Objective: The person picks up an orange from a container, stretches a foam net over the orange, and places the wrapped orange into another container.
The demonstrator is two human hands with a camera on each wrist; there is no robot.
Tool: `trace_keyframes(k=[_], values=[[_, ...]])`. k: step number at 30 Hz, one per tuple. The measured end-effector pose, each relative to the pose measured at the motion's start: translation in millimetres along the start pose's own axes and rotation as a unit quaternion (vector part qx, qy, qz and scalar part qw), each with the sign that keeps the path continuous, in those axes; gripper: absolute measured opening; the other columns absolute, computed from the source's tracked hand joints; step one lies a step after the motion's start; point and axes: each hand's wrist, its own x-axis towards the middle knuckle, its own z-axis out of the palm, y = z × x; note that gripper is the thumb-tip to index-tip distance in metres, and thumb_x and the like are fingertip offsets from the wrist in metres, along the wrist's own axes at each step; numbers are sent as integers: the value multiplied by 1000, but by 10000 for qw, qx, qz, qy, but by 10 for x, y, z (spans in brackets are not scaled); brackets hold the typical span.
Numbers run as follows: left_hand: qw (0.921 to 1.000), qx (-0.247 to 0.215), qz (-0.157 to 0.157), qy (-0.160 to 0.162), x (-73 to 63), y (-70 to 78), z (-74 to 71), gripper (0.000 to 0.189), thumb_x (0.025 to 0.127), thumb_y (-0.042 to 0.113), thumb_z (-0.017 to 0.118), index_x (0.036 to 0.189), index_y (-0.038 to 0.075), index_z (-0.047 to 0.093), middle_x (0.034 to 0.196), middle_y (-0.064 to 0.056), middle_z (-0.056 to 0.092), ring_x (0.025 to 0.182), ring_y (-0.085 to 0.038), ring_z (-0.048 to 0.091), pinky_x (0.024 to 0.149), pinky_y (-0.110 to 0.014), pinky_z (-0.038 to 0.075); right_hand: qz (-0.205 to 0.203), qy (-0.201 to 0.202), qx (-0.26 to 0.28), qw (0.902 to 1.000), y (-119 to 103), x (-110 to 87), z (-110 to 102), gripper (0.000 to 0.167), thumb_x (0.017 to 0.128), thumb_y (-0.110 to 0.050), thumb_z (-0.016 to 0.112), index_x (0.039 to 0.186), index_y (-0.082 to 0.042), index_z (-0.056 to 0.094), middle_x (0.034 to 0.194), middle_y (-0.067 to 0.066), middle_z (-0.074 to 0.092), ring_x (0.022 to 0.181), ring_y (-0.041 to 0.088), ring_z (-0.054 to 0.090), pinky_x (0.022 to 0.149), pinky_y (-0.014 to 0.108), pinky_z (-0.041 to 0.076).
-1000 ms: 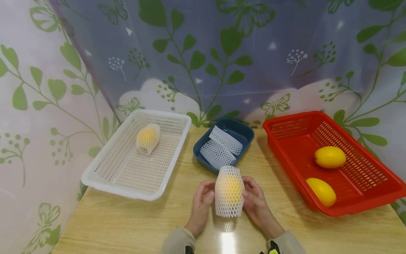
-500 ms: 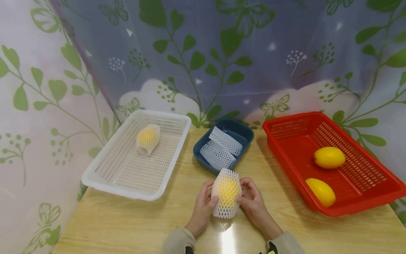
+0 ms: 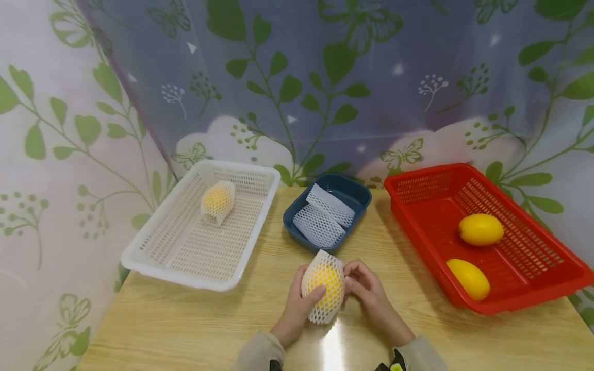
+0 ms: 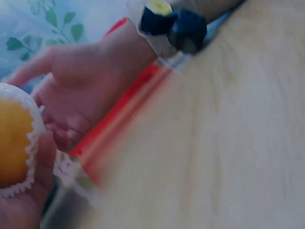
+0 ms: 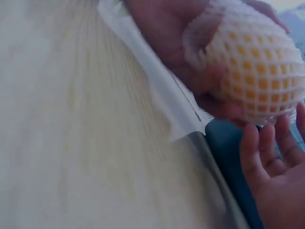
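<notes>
A yellow mango (image 3: 326,287) in a white foam net sleeve stands between the hands above the front of the table. My left hand (image 3: 297,306) grips it from the left, thumb across its front; the right wrist view shows fingers of the left hand (image 5: 209,88) round the netted mango (image 5: 262,67). My right hand (image 3: 371,296) is at its right side, fingers loosely bent; in the right wrist view the fingertips (image 5: 281,125) are right by the net, and contact is hard to tell. The left wrist view shows the mango's bare end (image 4: 13,143) in the net's opening.
A white basket (image 3: 204,257) at left contains another netted mango (image 3: 218,202). The blue tray (image 3: 357,191) behind the hands has loose foam nets (image 3: 320,225) in it. At right, a red basket (image 3: 419,221) holds two bare mangoes (image 3: 481,230).
The netted mango has shifted slightly left and toward me and now tilts. My left thumb has come across its front, while my right hand's grip has loosened to the side.
</notes>
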Motion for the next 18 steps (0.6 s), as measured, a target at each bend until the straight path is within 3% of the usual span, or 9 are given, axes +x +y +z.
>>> trace_keyframes(k=[4,8,12,15,18], values=[[9997,-49,-183,131,-62,186,11,51,90,23,64,134,4,47,114,-8,59,101,-20,59,89,-32,50,-166,328,-1052,9938,-106,71,25,16,103,1,41,99,7,54,80,11,56,69,21,56,59,34,53],[9993,28,-364,-47,-173,481,-20,49,91,22,62,133,3,47,113,-9,57,99,-21,59,86,-32,51,-336,642,-1867,9798,-194,180,108,15,101,2,47,92,-1,59,73,14,54,67,23,53,58,31,48],[9971,-14,-537,-539,-306,815,-99,52,92,22,60,136,0,43,113,-11,55,98,-22,60,85,-35,53,-582,775,-2666,9589,-257,340,227,14,98,1,56,90,-9,63,74,4,58,66,15,55,58,27,48],[9945,-78,-554,-884,-388,1045,-196,54,93,21,57,138,-3,38,114,-13,55,98,-22,61,85,-37,54,-776,626,-3243,9407,-302,486,346,11,97,-5,60,91,-12,64,79,-4,61,70,10,55,61,26,48],[9950,-51,-517,-855,-433,1258,-316,56,93,20,56,138,-6,36,112,-13,55,96,-21,61,84,-35,54,-958,370,-3757,9210,-332,645,488,5,96,-10,62,91,-12,64,78,-6,59,70,9,53,61,28,48]])
